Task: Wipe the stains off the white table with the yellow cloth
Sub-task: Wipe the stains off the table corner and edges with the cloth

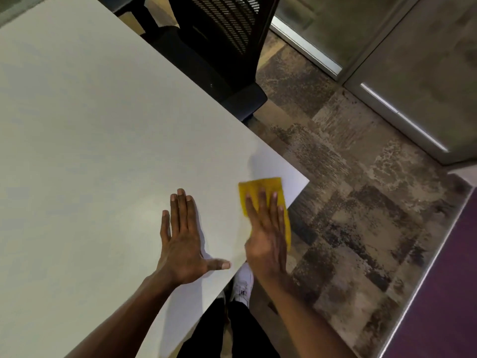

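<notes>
The white table (98, 140) fills the left and middle of the head view, with its near right corner pointing toward the floor. A yellow cloth (260, 187) lies flat at that corner, partly hanging over the table's edge. My right hand (265, 228) presses flat on the cloth with its fingers stretched out. Beside it, my left hand (180, 241) rests flat on the bare tabletop, fingers spread and thumb out, holding nothing. I can make out no distinct stains on the surface.
A black mesh office chair (219, 47) stands at the table's far edge. Patterned carpet (361, 202) covers the floor to the right, bordered by glass partitions with metal frames (402, 120). My legs and a white shoe (242, 288) show below the table's edge.
</notes>
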Tool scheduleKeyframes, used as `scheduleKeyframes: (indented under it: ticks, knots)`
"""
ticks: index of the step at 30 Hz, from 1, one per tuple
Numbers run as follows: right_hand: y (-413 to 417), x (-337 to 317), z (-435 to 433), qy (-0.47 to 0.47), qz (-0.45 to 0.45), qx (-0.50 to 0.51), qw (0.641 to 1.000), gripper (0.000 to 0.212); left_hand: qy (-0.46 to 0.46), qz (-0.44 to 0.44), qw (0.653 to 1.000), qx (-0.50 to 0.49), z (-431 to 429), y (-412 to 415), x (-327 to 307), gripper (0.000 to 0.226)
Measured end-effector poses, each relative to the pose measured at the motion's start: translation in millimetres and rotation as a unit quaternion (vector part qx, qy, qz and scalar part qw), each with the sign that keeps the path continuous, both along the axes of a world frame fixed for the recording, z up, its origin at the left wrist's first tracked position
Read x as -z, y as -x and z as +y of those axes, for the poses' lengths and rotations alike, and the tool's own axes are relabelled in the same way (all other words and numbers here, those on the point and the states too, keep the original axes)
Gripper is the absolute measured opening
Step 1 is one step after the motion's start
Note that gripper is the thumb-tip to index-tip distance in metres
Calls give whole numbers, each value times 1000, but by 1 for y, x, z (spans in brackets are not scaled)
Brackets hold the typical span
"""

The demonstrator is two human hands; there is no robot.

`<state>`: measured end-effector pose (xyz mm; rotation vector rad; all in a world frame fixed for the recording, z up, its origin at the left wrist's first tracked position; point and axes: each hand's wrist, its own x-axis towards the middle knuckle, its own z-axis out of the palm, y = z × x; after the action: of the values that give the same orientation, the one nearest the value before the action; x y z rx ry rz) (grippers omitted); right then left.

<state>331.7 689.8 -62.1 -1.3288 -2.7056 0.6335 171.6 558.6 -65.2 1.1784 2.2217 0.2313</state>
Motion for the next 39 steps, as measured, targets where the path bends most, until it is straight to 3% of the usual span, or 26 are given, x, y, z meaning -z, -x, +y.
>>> scheduleKeyframes:
  ticks: [3,6,11,15,17,20,22,25,28,33,39]
  knots:
    - [15,-3,47,17,-26,57,998,99,13,3,1000,9,1,-1,0,176]
    - [21,-4,72,17,-35,47,998,97,26,11,1000,10,2,0,0,177]
    - [1,-1,13,6,7,19,1000,97,20,-1,1000,1,0,0,0,177]
    - [-23,0,-77,25,95,47,994,87,16,-12,1000,6,0,1,0,178]
    - [-29,0,-106,54,111,71,990,97,20,-11,1000,17,0,-1,-1,178]
    - [-28,0,-109,96,158,126,975,117,29,-5,999,19,0,0,-1,179]
    - [-23,-1,-91,99,187,152,966,112,40,-5,999,21,1,-2,-2,180]
    - [-17,-2,-49,71,139,132,979,100,62,-2,998,30,2,-1,-1,178]
    - [-22,0,-23,46,98,77,991,94,65,7,998,26,3,-1,2,161]
    - [-42,1,-54,40,103,-10,994,71,-15,5,998,-53,0,2,9,97]
    - [-74,12,-127,0,113,-126,986,67,-39,29,993,-104,2,-4,16,74]
